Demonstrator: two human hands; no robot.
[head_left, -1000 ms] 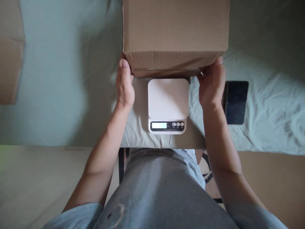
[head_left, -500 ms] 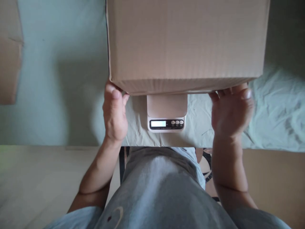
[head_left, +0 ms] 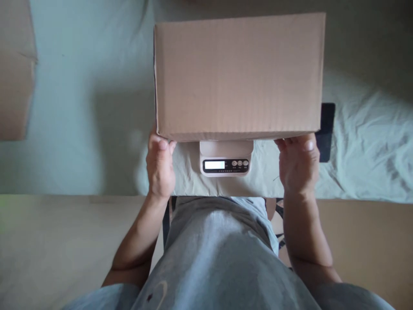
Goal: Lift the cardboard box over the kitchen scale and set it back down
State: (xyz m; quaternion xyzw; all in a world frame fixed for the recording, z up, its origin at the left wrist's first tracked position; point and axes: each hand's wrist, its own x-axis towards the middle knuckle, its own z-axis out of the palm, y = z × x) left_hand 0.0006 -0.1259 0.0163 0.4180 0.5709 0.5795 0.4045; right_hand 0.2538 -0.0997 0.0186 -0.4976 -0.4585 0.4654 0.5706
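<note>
Cardboard box [head_left: 238,75] over scale [head_left: 226,161], covering its platform. At 7 o'clock of box, left hand [head_left: 160,165]; at 5 o'clock, right hand [head_left: 298,165]. At 3 o'clock of scale, phone [head_left: 325,129] on sheet [head_left: 364,150]. At 9 o'clock, well apart, second box [head_left: 14,71].

Location is looking like a home room used as packing/weighing stn: wrinkled bedsheet [head_left: 364,142] is covering the work surface, digital scale [head_left: 226,161] is sitting on it, cardboard box [head_left: 238,77] w/ more cardboard [head_left: 14,73] lying alongside.
</note>
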